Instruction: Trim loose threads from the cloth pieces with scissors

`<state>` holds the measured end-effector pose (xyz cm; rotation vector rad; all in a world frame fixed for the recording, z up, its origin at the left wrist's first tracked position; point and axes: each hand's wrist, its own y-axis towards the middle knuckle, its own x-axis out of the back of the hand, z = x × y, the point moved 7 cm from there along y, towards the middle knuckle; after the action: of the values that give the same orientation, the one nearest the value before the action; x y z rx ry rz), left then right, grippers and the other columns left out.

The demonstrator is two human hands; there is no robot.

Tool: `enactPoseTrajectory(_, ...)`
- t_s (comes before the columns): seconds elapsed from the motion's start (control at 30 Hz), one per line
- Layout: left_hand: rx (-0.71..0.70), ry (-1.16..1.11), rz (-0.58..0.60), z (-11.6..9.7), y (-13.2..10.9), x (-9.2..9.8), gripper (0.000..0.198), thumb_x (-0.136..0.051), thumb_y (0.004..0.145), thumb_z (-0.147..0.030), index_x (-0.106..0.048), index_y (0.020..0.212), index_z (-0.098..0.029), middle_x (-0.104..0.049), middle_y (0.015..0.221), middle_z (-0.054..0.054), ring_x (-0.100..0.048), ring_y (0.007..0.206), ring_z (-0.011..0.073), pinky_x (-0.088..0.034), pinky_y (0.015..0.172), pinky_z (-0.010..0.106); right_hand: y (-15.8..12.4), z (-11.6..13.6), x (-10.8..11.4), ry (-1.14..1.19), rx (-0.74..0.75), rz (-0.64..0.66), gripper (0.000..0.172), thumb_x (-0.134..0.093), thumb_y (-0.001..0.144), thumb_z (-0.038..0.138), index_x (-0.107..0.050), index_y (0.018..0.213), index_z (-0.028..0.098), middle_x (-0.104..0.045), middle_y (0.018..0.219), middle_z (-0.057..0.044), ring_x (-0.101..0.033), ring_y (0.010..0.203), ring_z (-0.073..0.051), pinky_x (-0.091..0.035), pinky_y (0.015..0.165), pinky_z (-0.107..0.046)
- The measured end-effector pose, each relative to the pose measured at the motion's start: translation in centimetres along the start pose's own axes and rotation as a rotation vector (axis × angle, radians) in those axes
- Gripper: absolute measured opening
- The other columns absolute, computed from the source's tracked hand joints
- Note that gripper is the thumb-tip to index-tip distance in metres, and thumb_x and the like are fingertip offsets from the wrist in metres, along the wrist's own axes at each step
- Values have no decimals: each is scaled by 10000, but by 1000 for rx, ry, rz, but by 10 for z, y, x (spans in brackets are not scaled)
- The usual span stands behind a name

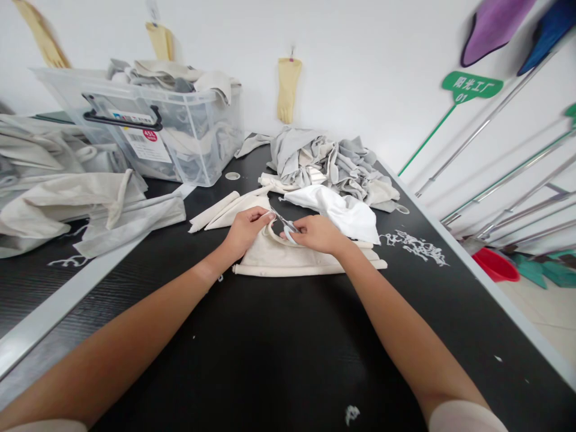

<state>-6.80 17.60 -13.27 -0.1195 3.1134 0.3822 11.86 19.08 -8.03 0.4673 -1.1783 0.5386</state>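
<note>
Green sign (472, 85): 阳光工厂 01; bin label (146, 146): 45L

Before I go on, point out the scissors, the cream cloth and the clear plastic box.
Scissors (283, 219): head view, on the metal blades.
Cream cloth (292, 259): head view, on the flat lower panel.
Clear plastic box (183, 157): head view, front wall.

On my feed, left hand (245, 232) pinches the edge of a cream flat fabric piece (301, 259) on the black wood-grain table (252, 354); right hand (318, 234) holds silver-bladed, white-handled scissors (282, 219) near that edge. Behind, I see a crumpled grey fabric heap (321, 157), a clear plastic box (193, 168) overfilled with cloths, pale-yellow rubber gloves (288, 90) hanging.
</note>
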Motion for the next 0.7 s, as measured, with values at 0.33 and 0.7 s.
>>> enactPoseTrajectory(0.33, 1, 37, 39, 2, 2, 1, 321, -801, 854, -488, -818, 944, -181, -783, 939, 55, -660, 861, 202, -480, 794, 295, -2, -1, 2, -194, 10, 11, 498, -533, 979, 638, -780, 868, 220, -734, 757, -56, -584, 668, -188, -215, 606, -318)
enactPoseTrajectory(0.7, 6, 84, 113, -2, 5, 1, 352, -797, 844, -509, -849, 987, -192, -806, 976, 63, -680, 908, 232, -497, 840, 318, -2, -3, 4, -242, 32, 33, 427, -577, 962, 590, -769, 850, 225, -743, 755, -48, -587, 661, -189, -216, 605, -322)
